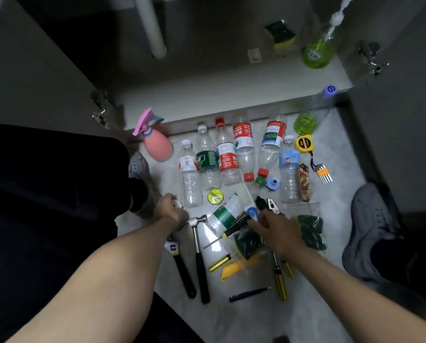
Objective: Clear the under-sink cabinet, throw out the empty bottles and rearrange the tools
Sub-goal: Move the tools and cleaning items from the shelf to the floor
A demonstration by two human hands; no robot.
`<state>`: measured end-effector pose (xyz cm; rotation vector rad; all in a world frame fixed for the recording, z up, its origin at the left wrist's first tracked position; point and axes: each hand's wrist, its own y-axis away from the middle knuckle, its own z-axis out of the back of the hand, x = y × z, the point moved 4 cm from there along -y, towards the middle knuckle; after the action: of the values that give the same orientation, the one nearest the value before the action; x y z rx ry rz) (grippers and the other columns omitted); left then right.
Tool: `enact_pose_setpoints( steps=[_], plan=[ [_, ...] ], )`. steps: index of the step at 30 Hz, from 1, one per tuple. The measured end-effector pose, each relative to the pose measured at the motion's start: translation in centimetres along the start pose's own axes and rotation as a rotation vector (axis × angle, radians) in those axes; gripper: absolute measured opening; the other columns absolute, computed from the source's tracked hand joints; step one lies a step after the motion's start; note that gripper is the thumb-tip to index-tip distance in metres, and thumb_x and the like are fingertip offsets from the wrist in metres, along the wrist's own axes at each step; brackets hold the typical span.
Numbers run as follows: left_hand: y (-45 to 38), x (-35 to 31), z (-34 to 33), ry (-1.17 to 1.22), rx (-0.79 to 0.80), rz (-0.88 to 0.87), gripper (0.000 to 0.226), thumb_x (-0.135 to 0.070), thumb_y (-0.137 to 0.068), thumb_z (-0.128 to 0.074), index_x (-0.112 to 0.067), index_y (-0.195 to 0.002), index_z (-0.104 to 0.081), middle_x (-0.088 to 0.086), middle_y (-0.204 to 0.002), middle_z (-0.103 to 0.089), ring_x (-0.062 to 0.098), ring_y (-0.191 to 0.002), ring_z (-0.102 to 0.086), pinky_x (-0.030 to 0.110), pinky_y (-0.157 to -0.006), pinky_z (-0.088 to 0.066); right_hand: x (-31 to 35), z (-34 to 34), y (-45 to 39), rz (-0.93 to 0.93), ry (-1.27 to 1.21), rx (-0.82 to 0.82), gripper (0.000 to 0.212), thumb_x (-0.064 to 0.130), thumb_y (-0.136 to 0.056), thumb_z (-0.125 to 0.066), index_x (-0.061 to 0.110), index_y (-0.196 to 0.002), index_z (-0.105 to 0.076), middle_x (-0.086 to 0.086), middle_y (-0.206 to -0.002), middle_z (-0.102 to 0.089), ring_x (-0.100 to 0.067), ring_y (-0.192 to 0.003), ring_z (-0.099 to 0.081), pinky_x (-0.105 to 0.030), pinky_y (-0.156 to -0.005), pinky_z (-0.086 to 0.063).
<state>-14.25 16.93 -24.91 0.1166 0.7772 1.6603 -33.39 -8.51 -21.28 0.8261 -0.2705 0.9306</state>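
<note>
Several empty plastic bottles lie in a row on the floor in front of the open under-sink cabinet. My left hand is closed around a small white object, probably a cap, beside the leftmost bottle. My right hand rests on a tipped green-labelled bottle, fingers at its blue cap. A hammer, wrench, pliers and several screwdrivers lie nearby.
A pink spray bottle stands at the left. A yellow tape measure, green sponges in bags and loose caps lie on the right. Inside the cabinet sit a green soap bottle, a sponge pack and a drainpipe. My shoes flank the pile.
</note>
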Motion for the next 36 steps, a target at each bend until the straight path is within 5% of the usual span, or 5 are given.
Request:
enact_pose_setpoints(
  steps=[7,12,17,26,36],
  plan=[
    [0.8,-0.2,-0.3,-0.024,-0.015,0.0,0.047,-0.017,-0.072,-0.076,-0.01,-0.116,-0.06,0.014,-0.123,-0.055,0.032,-0.113,-0.058,0.032,-0.093,-0.049,2.0,-6.0,4.0,0.317,0.273,0.186,0.03,0.062,-0.093,-0.044,0.033,-0.088,-0.04,-0.004,-0.082,-0.067,-0.03,-0.074,-0.065,-0.034,-0.053,-0.029],
    [2.5,-1.5,1.6,-0.263,-0.075,-0.225,0.032,-0.024,-0.09,-0.058,-0.01,-0.119,-0.06,0.015,-0.128,-0.054,0.033,-0.12,-0.052,0.04,-0.092,-0.049,3.7,-9.1,3.8,0.219,0.274,0.256,0.022,0.048,-0.097,-0.049,0.027,-0.091,-0.054,-0.001,-0.087,-0.068,-0.028,-0.081,-0.065,-0.035,-0.062,-0.044],
    [4.1,-4.5,2.2,-0.41,0.024,-0.411,0.027,-0.043,-0.088,-0.053,-0.019,-0.093,-0.063,0.009,-0.107,-0.068,0.032,-0.098,-0.063,0.033,-0.069,-0.045,4.1,-7.5,2.8,0.254,0.244,0.235,0.011,0.031,-0.098,-0.049,0.026,-0.097,-0.058,-0.003,-0.096,-0.071,-0.03,-0.088,-0.065,-0.035,-0.065,-0.044],
    [5.2,-16.6,1.9,-0.387,0.134,-0.646,0.026,-0.045,-0.092,-0.047,-0.024,-0.083,-0.06,-0.001,-0.084,-0.066,0.016,-0.074,-0.06,0.031,-0.061,-0.047,2.9,8.7,-4.4,0.053,0.032,-0.204,0.021,0.03,-0.098,-0.048,0.02,-0.098,-0.066,-0.006,-0.09,-0.07,-0.028,-0.085,-0.065,-0.04,-0.075,-0.054],
    [-0.4,-31.9,6.5,-0.29,0.021,-0.718,0.023,-0.045,-0.092,-0.054,-0.026,-0.102,-0.062,0.003,-0.102,-0.068,0.024,-0.091,-0.062,0.038,-0.079,-0.054,2.6,32.2,-14.1,-0.097,-0.035,-0.608,0.028,0.029,-0.087,-0.058,0.027,-0.114,-0.063,-0.005,-0.115,-0.07,-0.033,-0.109,-0.063,-0.037,-0.087,-0.048]
  ],
)
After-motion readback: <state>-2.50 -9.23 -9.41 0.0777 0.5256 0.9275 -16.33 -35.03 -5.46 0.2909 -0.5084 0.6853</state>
